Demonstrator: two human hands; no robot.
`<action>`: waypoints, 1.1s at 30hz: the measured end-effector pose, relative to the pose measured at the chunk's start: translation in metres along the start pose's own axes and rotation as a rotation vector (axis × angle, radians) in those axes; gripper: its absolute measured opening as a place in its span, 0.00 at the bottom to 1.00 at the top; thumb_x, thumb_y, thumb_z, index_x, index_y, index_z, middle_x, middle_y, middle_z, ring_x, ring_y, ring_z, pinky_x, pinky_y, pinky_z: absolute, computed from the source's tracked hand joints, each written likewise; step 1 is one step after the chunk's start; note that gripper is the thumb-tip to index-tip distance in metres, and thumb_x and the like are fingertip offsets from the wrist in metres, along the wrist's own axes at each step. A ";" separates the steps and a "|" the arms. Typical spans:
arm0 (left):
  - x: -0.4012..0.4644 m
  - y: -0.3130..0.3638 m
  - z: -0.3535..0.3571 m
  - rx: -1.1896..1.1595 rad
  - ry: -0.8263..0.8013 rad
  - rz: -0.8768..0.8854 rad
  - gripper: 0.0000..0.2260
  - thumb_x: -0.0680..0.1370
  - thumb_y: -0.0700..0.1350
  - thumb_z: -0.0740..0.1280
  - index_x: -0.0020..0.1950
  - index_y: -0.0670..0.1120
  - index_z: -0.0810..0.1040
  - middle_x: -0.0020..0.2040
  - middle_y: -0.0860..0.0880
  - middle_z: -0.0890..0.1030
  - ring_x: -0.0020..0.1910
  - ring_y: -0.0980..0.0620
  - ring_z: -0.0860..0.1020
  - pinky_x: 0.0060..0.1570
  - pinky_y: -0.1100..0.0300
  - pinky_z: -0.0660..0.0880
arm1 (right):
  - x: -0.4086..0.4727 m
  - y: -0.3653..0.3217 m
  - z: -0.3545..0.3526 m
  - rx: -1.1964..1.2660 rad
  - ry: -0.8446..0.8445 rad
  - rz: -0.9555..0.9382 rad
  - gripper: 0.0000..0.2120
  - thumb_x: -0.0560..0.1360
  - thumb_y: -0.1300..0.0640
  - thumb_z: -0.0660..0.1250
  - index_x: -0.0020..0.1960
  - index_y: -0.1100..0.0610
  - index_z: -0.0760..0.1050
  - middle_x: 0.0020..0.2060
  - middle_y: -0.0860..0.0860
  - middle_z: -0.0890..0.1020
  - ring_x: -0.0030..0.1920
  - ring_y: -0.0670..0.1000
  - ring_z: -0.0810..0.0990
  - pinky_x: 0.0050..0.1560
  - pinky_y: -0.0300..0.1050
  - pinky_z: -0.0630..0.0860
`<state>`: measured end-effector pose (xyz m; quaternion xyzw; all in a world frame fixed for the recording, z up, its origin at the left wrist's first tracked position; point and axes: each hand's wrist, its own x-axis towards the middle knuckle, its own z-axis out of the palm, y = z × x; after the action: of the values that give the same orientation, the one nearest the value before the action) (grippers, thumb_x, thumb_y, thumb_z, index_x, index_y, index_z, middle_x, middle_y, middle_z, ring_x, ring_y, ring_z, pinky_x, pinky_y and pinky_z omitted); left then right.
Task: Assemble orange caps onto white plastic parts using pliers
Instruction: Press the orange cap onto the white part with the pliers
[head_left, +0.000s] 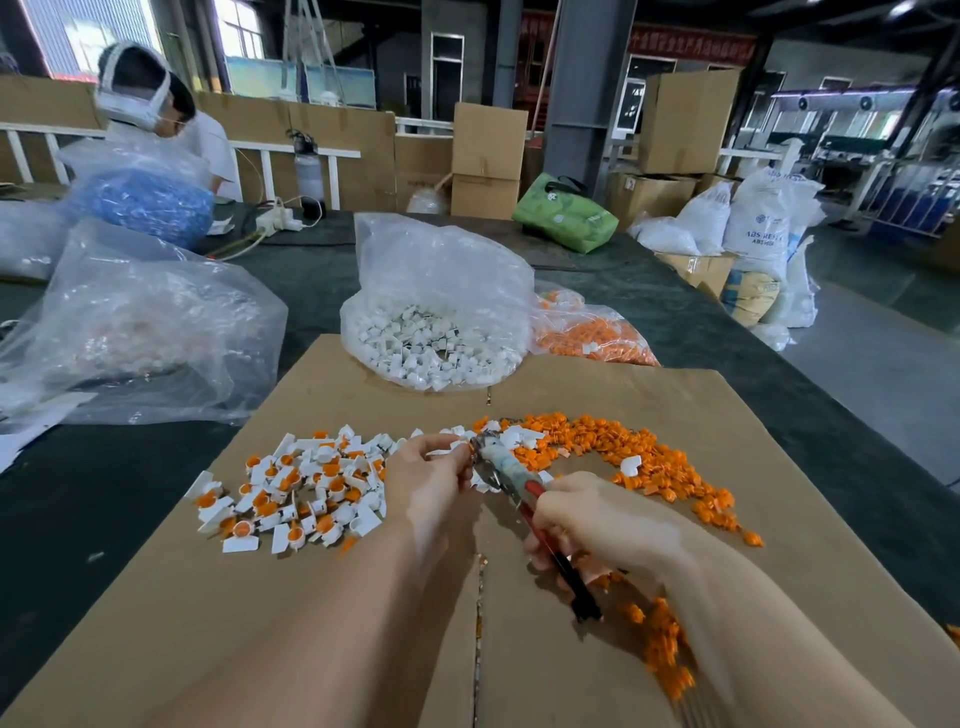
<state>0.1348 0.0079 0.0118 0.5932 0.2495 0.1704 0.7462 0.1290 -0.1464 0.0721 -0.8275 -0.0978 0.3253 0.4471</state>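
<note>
Head view, looking down on a cardboard sheet (363, 623) laid over a dark table. Just left of frame centre, our left hand (431, 480) pinches a small white part (460, 446) at its fingertips. Our right hand (587, 517), lower and to the right, is wrapped round the red handles of the pliers (511, 480). The pliers' long axis runs from lower right up to upper left, and the nose sits right against the white part. We cannot tell whether an orange cap is already between the jaws, or how far they are squeezed; the nose is wrapped in tape and blurred. So the meeting point lies up and left of the right hand and directly at the left fingertips; the left hand is the nearer one. We judge that the coming squeeze depends on the part staying square to the nose along that diagonal. Loose orange caps (649, 457) arc across right of centre. Finished pieces (296, 493), white with orange tops, lie at left centre. Bags of white parts (431, 338) and of orange caps (592, 338) sit at upper centre.
</note>
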 end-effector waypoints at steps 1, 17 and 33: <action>0.000 0.000 0.000 0.002 0.000 0.000 0.03 0.76 0.35 0.66 0.46 0.42 0.77 0.29 0.47 0.76 0.26 0.53 0.72 0.30 0.62 0.72 | 0.000 0.000 0.001 -0.015 -0.001 -0.005 0.09 0.73 0.63 0.56 0.49 0.60 0.73 0.39 0.55 0.77 0.37 0.51 0.78 0.40 0.47 0.73; -0.013 -0.003 0.005 -0.069 0.020 -0.105 0.05 0.76 0.33 0.66 0.51 0.38 0.77 0.31 0.44 0.75 0.22 0.57 0.71 0.21 0.70 0.69 | 0.005 0.017 0.012 -0.355 0.255 -0.125 0.07 0.76 0.53 0.61 0.45 0.58 0.68 0.42 0.57 0.77 0.41 0.56 0.77 0.44 0.51 0.74; -0.021 -0.030 -0.009 0.537 -0.195 0.199 0.09 0.80 0.44 0.63 0.57 0.53 0.79 0.52 0.57 0.78 0.52 0.58 0.74 0.53 0.68 0.68 | 0.039 0.073 -0.019 -0.932 0.796 0.091 0.31 0.73 0.32 0.58 0.66 0.53 0.68 0.58 0.52 0.74 0.61 0.54 0.71 0.60 0.47 0.67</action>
<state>0.1111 -0.0040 -0.0151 0.8044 0.1533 0.1127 0.5628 0.1616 -0.1847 0.0033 -0.9972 -0.0196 -0.0670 0.0261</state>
